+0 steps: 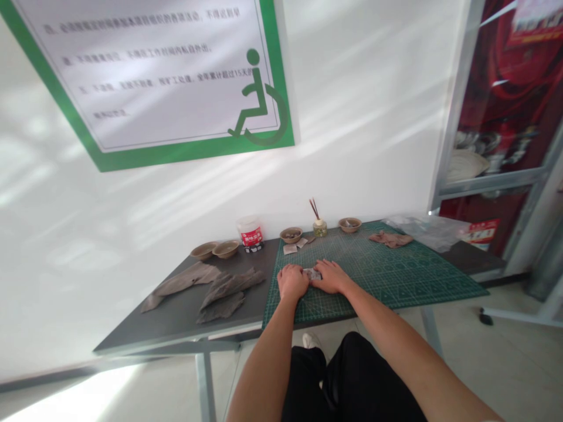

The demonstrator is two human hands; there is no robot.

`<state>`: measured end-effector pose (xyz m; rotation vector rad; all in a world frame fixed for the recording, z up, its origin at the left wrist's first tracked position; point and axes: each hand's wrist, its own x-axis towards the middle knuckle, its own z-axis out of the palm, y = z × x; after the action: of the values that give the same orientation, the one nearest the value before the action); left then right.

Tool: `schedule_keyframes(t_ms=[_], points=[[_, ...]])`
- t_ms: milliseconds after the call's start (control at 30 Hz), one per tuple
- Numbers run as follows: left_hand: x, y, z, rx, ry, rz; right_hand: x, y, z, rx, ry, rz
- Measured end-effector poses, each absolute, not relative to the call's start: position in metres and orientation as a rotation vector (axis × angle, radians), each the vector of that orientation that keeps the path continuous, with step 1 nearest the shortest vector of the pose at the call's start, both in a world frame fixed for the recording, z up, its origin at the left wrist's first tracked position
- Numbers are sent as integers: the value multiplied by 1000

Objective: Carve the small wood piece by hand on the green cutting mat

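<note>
Both my hands are together over the green cutting mat [373, 275], near its left front part. Between them is a small, flat-looking grey speckled piece [312, 274], partly covered by the fingers, so its kind is unclear. My left hand [293, 281] has its fingers curled on the piece's left end. From the other side, my right hand [331, 276] grips the right end with bent fingers. Just beyond the hands, small pale square pieces [290, 249] lie on the mat beside a brown bowl [291, 235] with small items in it.
Grey cloths [229, 290] lie on the dark table [153, 328] at left, below two brown bowls [226, 249] and a red-labelled tub [250, 234]. A reed diffuser [320, 227] and another bowl [349, 225] stand along the wall. Right of them are a brown cloth [390, 238] and clear plastic [431, 231].
</note>
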<state>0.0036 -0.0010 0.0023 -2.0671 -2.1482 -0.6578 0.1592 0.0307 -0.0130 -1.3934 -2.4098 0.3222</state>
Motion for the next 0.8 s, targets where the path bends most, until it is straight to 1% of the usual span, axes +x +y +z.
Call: schedule_keyframes(t_ms=[333,800], points=[[1,1,3,-2251,-1987,-664,158,28,-12,-1396,-2398,326],[1,2,-1,-2086,-2119,-700,159,29,-12,-1391,-2406,309]])
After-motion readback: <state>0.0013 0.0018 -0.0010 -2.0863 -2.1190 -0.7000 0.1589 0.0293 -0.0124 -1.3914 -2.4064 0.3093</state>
